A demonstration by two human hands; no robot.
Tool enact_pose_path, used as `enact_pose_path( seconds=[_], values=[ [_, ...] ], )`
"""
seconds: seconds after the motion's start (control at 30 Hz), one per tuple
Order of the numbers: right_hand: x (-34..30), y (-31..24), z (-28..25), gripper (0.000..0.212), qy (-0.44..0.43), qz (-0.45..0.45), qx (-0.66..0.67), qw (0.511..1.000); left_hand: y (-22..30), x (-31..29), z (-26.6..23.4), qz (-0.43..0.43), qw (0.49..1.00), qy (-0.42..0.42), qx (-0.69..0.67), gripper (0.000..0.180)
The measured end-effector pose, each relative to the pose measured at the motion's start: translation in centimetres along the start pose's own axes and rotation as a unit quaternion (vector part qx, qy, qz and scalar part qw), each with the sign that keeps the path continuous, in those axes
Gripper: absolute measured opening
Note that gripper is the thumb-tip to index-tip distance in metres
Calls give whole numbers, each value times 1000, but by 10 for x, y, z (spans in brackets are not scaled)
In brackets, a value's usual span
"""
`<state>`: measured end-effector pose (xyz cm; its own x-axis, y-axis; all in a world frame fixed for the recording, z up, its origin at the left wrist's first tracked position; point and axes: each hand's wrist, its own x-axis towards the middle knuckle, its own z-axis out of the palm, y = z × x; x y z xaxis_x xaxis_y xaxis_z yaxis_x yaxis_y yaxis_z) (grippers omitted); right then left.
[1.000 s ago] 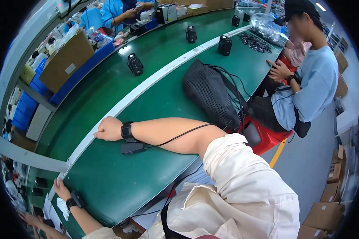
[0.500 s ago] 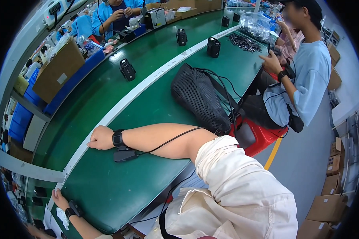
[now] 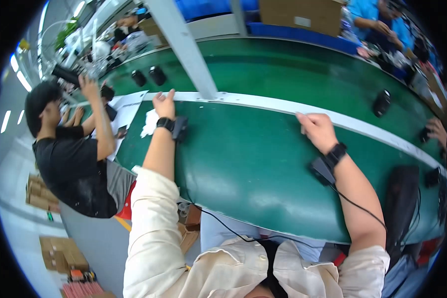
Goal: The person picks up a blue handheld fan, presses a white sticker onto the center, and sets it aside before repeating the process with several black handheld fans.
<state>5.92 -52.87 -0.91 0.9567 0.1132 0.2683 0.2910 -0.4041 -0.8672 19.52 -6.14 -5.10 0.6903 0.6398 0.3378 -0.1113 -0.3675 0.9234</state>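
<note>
My left hand rests at the white rail, its fingers partly raised and apart with nothing visible in them. Beside it on the green table lies a crumpled white tissue. Farther right, my right hand is closed in a loose fist against the near side of the rail, with no object showing in it. Each wrist wears a black strap with a small black box, and a cable trails from the right one. Beyond the rail, a black handheld device stands on the green belt.
Two more black devices stand on the belt at the far left. A metal post rises from the rail. A co-worker in black lifts a black device. A black mesh bag lies right; another person's hand reaches in there.
My view has swung from the right side round to the left, bringing the co-worker in black into sight. Both my hands stay by the rail, the right still closed.
</note>
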Motion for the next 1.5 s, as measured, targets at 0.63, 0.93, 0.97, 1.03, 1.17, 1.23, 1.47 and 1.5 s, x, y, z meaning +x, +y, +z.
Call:
enact_pose_path(
  seconds=[0.63,0.93,0.97,1.03,1.17,1.23,1.47,1.5],
  values=[
    [4,-7,5,47,-14,87,50,995,-33,167,2,31,986,59,151,100],
    [6,-15,14,47,-20,73,57,995,24,112,-26,-101,985,72,-123,54],
    [5,-16,13,47,-21,72,59,995,44,93,-30,-156,959,61,-230,46],
    [4,-14,9,43,-26,71,67,995,76,44,-29,-105,944,27,-310,37],
    [0,-22,4,32,-51,70,139,986,143,-69,-41,14,915,-78,-396,28],
    [-6,-35,8,25,-74,30,211,974,165,-120,-46,59,919,-163,-354,38],
    [-48,-115,25,56,-137,35,398,906,218,-254,-18,117,860,-396,-300,56],
    [-55,-114,28,56,-136,22,419,897,214,-261,-15,117,846,-426,-299,58]
  ],
)
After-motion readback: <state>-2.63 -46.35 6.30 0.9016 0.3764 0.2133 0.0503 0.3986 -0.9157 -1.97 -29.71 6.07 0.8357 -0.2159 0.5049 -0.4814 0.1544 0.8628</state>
